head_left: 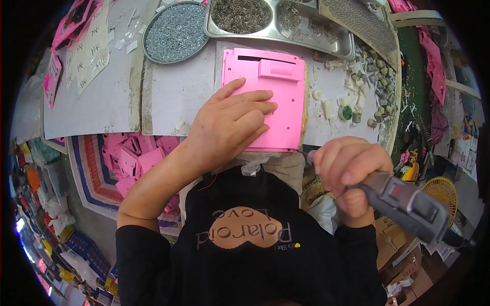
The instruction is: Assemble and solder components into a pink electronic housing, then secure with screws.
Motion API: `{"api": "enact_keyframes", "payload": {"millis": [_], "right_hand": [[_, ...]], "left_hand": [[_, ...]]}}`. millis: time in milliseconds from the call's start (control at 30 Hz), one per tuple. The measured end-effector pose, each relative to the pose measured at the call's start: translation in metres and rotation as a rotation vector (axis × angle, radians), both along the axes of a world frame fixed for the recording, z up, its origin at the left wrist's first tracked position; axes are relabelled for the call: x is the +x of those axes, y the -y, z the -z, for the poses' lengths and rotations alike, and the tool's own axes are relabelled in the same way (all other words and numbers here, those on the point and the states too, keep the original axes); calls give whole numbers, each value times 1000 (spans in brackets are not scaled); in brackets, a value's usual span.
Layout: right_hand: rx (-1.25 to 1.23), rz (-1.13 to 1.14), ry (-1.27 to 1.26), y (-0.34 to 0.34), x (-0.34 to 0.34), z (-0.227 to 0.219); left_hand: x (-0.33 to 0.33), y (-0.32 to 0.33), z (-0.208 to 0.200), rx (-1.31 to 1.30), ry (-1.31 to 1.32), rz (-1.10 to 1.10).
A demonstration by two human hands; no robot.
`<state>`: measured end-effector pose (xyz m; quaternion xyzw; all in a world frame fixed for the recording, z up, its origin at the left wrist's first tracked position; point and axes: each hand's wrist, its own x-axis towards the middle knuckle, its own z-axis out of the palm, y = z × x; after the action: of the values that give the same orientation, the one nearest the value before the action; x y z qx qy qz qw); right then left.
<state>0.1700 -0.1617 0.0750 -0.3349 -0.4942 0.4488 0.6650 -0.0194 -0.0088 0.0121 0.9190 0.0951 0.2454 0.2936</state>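
Observation:
A pink plastic housing [283, 109] lies on a pad at the table's near edge, with a dark slot, a raised block at its far end and small screw holes. My left hand [235, 120] rests on its left half, fingers stretched out and pressed down on the surface. Gripped in my right hand [352, 166] is a grey electric screwdriver [408, 201], its body pointing away to the lower right. The screwdriver's tip is at the housing's near right corner; whether it sits in a screw there I cannot tell.
Beyond the housing stand a round tray of silvery screws [176, 33] and a metal tray [286, 38] of small metal parts. Small motors [380, 81] and white plastic pieces lie to the right. Below left, a striped bag [94, 173] holds pink parts [132, 158]. A yellow fan [440, 196] stands lower right.

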Motion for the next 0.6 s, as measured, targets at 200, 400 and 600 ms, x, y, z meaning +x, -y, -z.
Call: {"api": "enact_keyframes", "payload": {"millis": [200,400,600], "right_hand": [[4,-13,317,-6,-10,-4],[195,-115,87,-33,17,-7],[46,-28,307,-44,-5,-6]], "left_hand": [[1,3,0,-58,26,-11],[-1,1,1,-68,15,-24],[-2,-4,4,-39,17,9]]}}
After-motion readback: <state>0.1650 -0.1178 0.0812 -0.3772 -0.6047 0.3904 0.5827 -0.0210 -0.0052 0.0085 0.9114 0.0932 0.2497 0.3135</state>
